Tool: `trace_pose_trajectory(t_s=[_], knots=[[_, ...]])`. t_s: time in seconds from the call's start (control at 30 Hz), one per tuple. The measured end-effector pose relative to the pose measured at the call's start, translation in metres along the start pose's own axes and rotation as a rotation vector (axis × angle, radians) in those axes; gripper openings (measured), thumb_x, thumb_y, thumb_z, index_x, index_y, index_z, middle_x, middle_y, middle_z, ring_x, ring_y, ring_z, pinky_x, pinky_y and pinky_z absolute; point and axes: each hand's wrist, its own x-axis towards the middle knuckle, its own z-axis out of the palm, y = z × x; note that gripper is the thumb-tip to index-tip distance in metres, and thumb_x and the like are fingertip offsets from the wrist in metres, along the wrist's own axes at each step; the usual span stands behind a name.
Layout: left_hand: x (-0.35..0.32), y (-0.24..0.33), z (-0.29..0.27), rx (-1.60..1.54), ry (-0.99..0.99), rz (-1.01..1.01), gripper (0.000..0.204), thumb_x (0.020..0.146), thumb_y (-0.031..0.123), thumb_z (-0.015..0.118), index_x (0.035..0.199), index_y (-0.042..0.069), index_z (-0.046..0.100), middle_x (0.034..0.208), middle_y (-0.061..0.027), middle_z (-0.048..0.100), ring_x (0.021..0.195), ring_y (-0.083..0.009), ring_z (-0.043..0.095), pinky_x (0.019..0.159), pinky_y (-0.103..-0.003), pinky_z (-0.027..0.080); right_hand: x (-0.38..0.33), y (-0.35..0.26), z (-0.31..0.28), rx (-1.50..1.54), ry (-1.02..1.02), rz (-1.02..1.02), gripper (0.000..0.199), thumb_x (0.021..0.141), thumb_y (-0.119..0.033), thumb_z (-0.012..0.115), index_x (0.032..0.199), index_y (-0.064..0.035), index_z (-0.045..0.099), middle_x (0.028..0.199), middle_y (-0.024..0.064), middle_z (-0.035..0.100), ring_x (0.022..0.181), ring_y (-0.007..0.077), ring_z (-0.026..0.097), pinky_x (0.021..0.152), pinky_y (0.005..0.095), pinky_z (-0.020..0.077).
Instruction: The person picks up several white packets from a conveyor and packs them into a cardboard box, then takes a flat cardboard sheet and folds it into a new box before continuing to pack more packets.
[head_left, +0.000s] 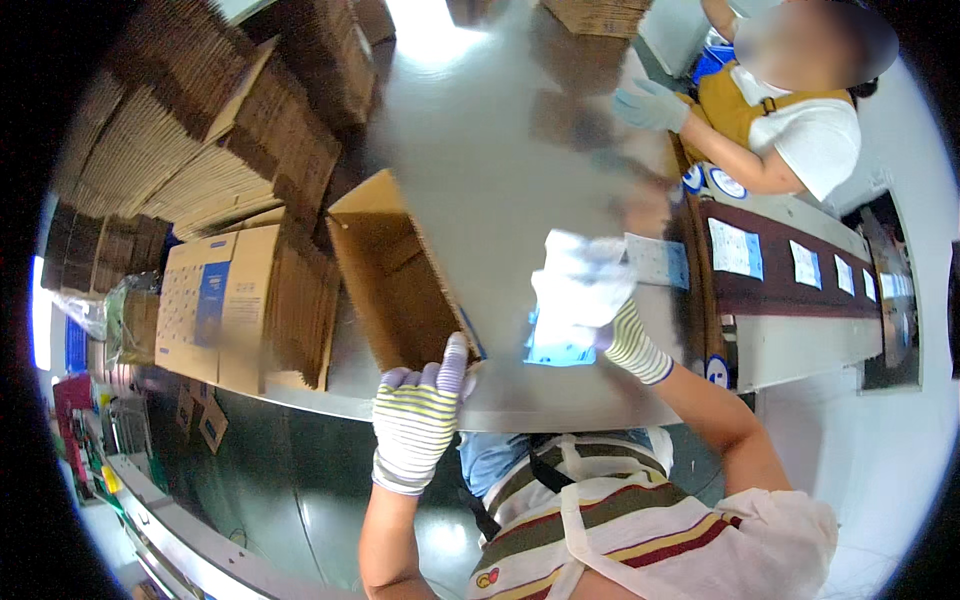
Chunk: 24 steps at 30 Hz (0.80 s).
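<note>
Brown corrugated card makes up the open carton point(395, 280), which lies tipped on its side on the grey worktop point(480, 180), mouth turned toward the person – nothing shows inside it. The left hand point(418, 415), in a striped knit glove, sits at the carton's near lower corner, fingers point(452, 365) curled up against the edge. The right hand point(590, 300) is just beside the carton's right, blurred, its fingers closed on a pale flat packet point(560, 345). Flattened cartons point(240, 300) stand stacked to the left – a co-worker's gloved hand point(650, 105) reaches in beyond.
</note>
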Motion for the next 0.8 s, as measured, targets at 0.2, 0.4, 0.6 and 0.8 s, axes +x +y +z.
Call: trace_pose_trajectory(t_s=[0.2, 0.4, 0.6, 0.8], knots=[[0.006, 0.009, 0.007, 0.030, -0.024, 0.062, 0.038, 0.079, 0.022, 0.062, 0.114, 0.009, 0.057, 0.063, 0.0014, 0.049, 0.051, -0.0132, 0.049, 0.059, -0.029, 0.036, 0.073, -0.073, 0.047, 0.543, 0.241, -0.074, 0.049, 0.078, -0.027, 0.074, 0.118, -0.0034, 0.058, 0.118, 0.0086, 0.061, 0.105, 0.0214, 0.060, 0.092, 0.0372, 0.0478], [-0.001, 0.000, 0.020, 0.059, 0.106, 0.082, 0.042, 0.081, 0.022, 0.060, 0.119, 0.007, 0.057, 0.065, -0.0001, 0.052, 0.051, -0.0134, 0.052, 0.058, -0.030, 0.043, 0.105, -0.066, 0.072, 0.171, -0.172, -0.380, 0.051, 0.085, -0.029, 0.066, 0.126, -0.0028, 0.051, 0.121, 0.0090, 0.060, 0.112, 0.0229, 0.055, 0.100, 0.0380, 0.0430], [0.001, 0.008, 0.009, 0.083, -0.023, 0.066, 0.039, 0.081, 0.023, 0.062, 0.116, 0.007, 0.057, 0.068, -0.0014, 0.057, 0.052, -0.0131, 0.054, 0.057, -0.029, 0.043, 0.100, -0.062, 0.054, 0.810, -0.324, -0.060, 0.046, 0.094, -0.025, 0.050, 0.133, -0.0035, 0.042, 0.130, 0.0100, 0.054, 0.114, 0.0216, 0.054, 0.105, 0.0350, 0.0408], [0.002, 0.004, 0.007, 0.018, 0.026, 0.057, 0.036, 0.081, 0.025, 0.064, 0.111, 0.008, 0.058, 0.066, -0.0007, 0.056, 0.053, -0.0154, 0.056, 0.057, -0.029, 0.043, 0.095, -0.069, 0.041, 0.429, -0.322, 0.074, 0.052, 0.088, -0.036, 0.051, 0.129, -0.0041, 0.048, 0.125, 0.0112, 0.056, 0.112, 0.0276, 0.054, 0.109, 0.0408, 0.0331]])
